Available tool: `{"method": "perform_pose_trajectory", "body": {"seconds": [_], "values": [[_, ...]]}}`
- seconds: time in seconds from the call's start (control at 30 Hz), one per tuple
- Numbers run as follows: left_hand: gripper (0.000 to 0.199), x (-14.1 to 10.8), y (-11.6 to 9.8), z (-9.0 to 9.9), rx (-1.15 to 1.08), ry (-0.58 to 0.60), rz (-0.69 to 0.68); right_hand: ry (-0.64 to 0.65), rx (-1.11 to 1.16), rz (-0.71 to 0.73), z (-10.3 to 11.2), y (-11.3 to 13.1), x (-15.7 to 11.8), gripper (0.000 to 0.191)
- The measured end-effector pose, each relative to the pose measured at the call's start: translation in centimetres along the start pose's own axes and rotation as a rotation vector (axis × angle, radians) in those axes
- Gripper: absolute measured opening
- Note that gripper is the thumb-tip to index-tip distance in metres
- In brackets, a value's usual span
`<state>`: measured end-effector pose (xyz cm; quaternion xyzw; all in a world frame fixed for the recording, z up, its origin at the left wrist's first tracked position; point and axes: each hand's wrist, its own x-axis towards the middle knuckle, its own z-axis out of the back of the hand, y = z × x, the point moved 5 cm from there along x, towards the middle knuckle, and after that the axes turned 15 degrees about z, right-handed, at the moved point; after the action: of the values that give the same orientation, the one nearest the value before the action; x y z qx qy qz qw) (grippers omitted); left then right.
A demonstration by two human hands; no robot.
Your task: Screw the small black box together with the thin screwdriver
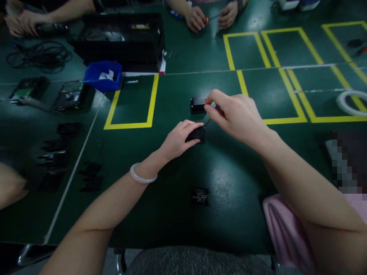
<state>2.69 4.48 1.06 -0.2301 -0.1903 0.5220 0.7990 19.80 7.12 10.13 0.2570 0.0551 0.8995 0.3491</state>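
Blk block (197, 134) mid-work, finish unclear

L hand (177, 139) pinches it on bench (160, 214); R hand (239, 112) grips thin tool (207, 123), tip at block's R end. 2nd blk block (197, 104) sits just beyond, near R hand. Screws (200, 196) lie loose nearer the body, approx. a small pile; can't tell if any are fitted.

On your desk (169, 214), the screws (200, 196) lie closest to the near edge, around its middle. The front block (197, 133) sits behind them, the rear block (198, 104) just beyond. Toward your far left, the bin (96, 78) stands before the crate (123, 55), right of the cable (43, 51).
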Motion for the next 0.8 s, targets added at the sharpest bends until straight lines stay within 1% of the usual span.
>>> {"method": "perform_pose_trajectory", "body": {"seconds": [0.1, 0.27, 0.37, 0.5, 0.53, 0.63, 0.67, 0.8], "values": [[0.050, 0.1, -0.1, 0.2, 0.021, -0.005, -0.005, 0.011, 0.021, -0.013, 0.1, -0.5, 0.1, 0.025], [0.038, 0.2, -0.1, 1.3, 0.071, -0.005, 0.009, 0.027, 0.088, -0.076, 0.1, -1.4, 0.2, 0.022], [0.037, 0.3, -0.1, 2.1, 0.109, 0.017, -0.024, -0.005, 0.170, -0.092, -0.1, -1.8, -0.1, 0.019], [0.037, 0.3, -0.1, 2.8, 0.169, 0.058, -0.070, -0.070, 0.293, -0.114, -0.4, -2.0, -1.3, 0.011], [0.036, 0.3, -0.2, 2.9, 0.161, 0.067, -0.078, -0.096, 0.341, -0.141, -0.6, -2.1, -1.8, 0.013], [0.034, 0.3, -0.5, 3.0, 0.140, 0.092, -0.085, -0.116, 0.481, -0.232, -1.2, -2.5, -3.1, 0.026], [0.034, 0.2, -0.7, 2.9, 0.143, 0.101, -0.086, -0.130, 0.516, -0.257, -1.4, -2.7, -3.5, 0.026], [0.036, 0.1, -0.9, 2.2, 0.174, 0.129, -0.096, -0.236, 0.625, -0.331, -2.2, -3.7, -4.6, 0.007]]}}
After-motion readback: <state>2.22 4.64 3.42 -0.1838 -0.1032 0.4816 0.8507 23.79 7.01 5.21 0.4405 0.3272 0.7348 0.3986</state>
